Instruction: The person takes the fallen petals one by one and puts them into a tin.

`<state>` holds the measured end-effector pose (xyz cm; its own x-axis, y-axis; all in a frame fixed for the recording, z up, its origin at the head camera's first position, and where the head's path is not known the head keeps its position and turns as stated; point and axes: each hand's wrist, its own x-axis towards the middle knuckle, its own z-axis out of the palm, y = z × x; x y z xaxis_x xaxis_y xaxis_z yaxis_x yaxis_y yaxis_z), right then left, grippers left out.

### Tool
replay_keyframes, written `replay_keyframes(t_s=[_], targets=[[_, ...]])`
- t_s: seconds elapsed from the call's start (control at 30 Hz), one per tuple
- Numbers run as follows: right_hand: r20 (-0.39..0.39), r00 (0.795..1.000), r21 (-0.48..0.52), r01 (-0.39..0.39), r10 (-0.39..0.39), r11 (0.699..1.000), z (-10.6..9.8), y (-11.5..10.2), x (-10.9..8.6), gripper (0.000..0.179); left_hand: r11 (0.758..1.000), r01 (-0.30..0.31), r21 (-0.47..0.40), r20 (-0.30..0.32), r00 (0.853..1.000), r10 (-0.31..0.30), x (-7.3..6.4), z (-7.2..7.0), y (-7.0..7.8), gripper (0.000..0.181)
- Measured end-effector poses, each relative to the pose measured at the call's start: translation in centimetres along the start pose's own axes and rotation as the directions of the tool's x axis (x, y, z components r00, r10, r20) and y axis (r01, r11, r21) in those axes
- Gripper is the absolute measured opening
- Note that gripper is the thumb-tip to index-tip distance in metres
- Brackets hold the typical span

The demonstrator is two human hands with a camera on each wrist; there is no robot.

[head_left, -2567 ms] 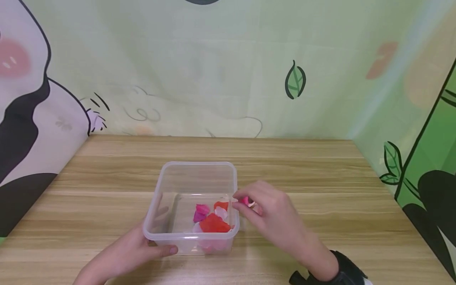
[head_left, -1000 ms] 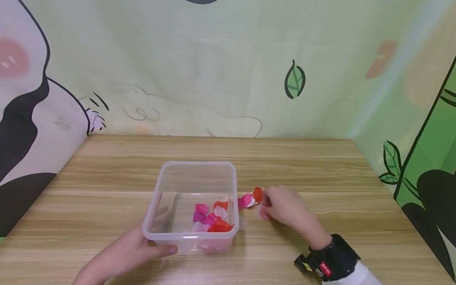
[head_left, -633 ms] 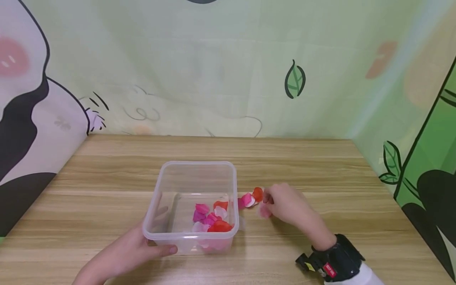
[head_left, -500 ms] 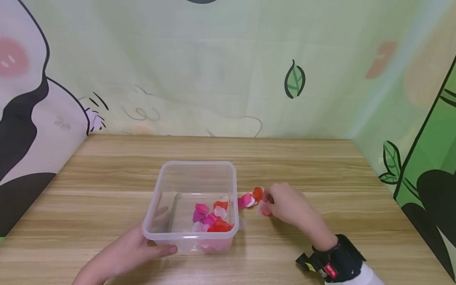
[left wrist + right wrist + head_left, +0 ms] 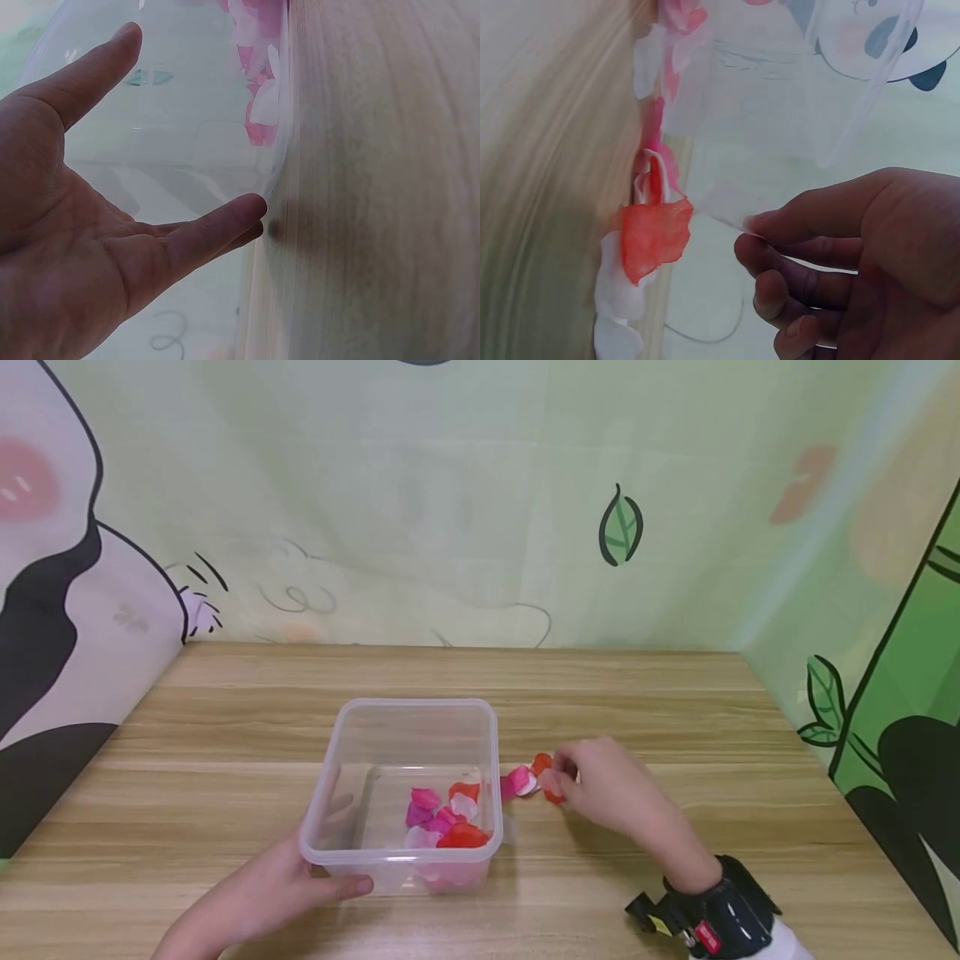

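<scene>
Since about half a second ago my right hand [image 5: 606, 781] has come up a touch with the pale petal [image 5: 731, 206], and a bit of red petal [image 5: 553, 797] now shows where the pale one was; box and left hand look parked in the same spot. I've got the pale petal pinched between thumb and index fingers, just right of center in the head view, off to the right of the box [image 5: 397, 858]. In the right wrist view it sticks out leftward from my fingertips, and its far end comes right up to the red petal (can't tell if they touch). So imo: keep the pinch light, right at the edge, and ease it up so the red one doesn't tag along, since these look thin and clingy. The loose petals [image 5: 519, 779] on the desk [image 5: 225, 710] sit just left of my fingers. My left hand [image 5: 296, 867] isn't clenched, just straightish fingers spread against the box at lower center, which should keep it from sliding.
</scene>
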<state>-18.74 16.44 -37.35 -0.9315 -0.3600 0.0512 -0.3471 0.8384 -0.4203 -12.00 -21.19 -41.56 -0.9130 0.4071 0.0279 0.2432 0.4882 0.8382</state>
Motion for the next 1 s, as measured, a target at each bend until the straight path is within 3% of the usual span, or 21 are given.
replay_keyframes(t_s=[0.23,0.4,0.5,0.7,0.83,1.0], targets=[[-0.102,0.994,0.025,0.036,-0.033,0.999,-0.6,-0.9,-0.3,0.009,0.999,0.032,-0.020,0.011,0.999,-0.032,0.1,-0.1,0.0,0.110],[-0.228,0.966,0.009,0.129,-0.123,0.992,-0.8,-1.7,-0.7,0.001,1.000,0.006,-0.008,0.007,1.000,-0.005,0.0,-0.1,0.0,0.109],[-0.319,0.928,0.013,0.206,-0.191,0.978,-0.9,-2.2,-1.0,0.007,1.000,0.004,-0.012,0.012,1.000,-0.004,0.1,-0.1,0.0,0.111],[-0.477,0.825,0.019,0.355,-0.303,0.935,-0.9,-3.3,-1.6,0.012,1.000,0.017,-0.011,0.022,1.000,-0.017,0.1,-0.1,-0.1,0.115],[-0.520,0.772,0.029,0.443,-0.365,0.896,-0.8,-4.2,-1.9,0.016,1.000,0.010,-0.007,0.015,1.000,-0.010,0.1,-0.1,0.0,0.117],[-0.524,0.728,0.050,0.545,-0.442,0.837,-0.1,-5.1,-2.1,0.021,1.000,0.000,0.010,0.004,1.000,0.000,0.1,-0.1,-0.1,0.117]])
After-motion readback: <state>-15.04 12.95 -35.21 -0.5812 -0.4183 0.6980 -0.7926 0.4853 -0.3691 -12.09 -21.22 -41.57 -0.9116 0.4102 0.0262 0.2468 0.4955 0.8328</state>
